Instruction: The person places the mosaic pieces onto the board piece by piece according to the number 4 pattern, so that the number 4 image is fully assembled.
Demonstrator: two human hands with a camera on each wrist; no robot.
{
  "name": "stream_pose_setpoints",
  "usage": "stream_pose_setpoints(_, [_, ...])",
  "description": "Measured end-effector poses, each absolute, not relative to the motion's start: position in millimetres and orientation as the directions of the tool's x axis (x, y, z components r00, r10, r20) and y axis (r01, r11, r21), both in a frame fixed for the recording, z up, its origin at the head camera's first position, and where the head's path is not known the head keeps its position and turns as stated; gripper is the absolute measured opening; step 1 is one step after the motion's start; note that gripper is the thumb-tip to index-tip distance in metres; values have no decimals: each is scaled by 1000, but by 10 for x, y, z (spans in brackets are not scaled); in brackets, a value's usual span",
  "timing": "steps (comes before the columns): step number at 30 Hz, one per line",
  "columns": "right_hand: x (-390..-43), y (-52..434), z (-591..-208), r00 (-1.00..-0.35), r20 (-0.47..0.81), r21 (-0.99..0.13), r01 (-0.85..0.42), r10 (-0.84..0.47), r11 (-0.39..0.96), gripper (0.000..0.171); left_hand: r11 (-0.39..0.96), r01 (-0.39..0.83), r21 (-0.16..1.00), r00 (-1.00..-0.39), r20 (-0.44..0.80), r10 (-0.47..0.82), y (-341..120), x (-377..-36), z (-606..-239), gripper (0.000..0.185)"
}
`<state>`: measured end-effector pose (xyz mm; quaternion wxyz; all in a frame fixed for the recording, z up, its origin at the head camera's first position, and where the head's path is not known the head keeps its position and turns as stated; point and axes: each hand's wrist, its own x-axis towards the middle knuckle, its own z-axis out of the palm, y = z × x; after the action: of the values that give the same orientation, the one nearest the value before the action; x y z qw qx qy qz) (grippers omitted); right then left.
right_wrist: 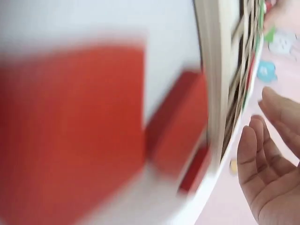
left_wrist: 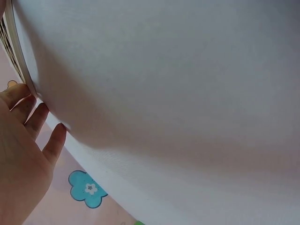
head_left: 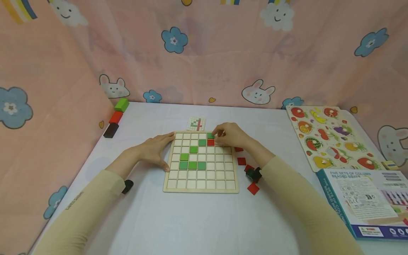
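A square wooden grid board (head_left: 200, 190) lies on the white table. Several green tiles (head_left: 192, 165) fill cells in a stepped line and a row, and one red tile (head_left: 210, 142) sits below the topmost green one. My left hand (head_left: 149, 150) rests at the board's left edge, thumb and fingers spread along the frame. Over the upper right cells is my right hand (head_left: 234, 134), fingertips close beside the top green tile and the red one. In the right wrist view, a gap shows between thumb and fingers (right_wrist: 248, 145), with nothing in it.
Loose red tiles (head_left: 253, 188) lie right of the board, partly behind the right wrist. A small pattern card (head_left: 196, 124) lies behind the board. Green, red and black blocks (head_left: 111, 130) line the left edge. A fruit puzzle (head_left: 331, 138) and a box (head_left: 366, 202) occupy the right side.
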<state>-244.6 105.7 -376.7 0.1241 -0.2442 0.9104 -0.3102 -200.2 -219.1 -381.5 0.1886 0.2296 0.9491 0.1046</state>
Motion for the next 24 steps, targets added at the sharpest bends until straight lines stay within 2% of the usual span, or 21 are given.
stream_pose_setpoints(6, [-2558,1475,-3730,-869,-129,-614,-307,-477,727,16,873,398,281,-822,-313,476,-2180,-2004,-3810,129])
stream_pose_setpoints(11, [-2640,1771,-3779,-838,-234,-605,-272,-494,748,19,877,393,275,-824,-317,469,-2178,-2006,-3823,129])
stream_pose_setpoints(17, [-2631,1882,-3841,-794,-320,-630,-230,-517,742,27,877,400,267,-825,-312,471,-2180,-2009,-3835,129])
stream_pose_setpoints(24, [-2586,1854,-3858,-800,-327,-592,-242,-504,769,24,876,403,265,-823,-315,473,-2175,-2008,-3826,130])
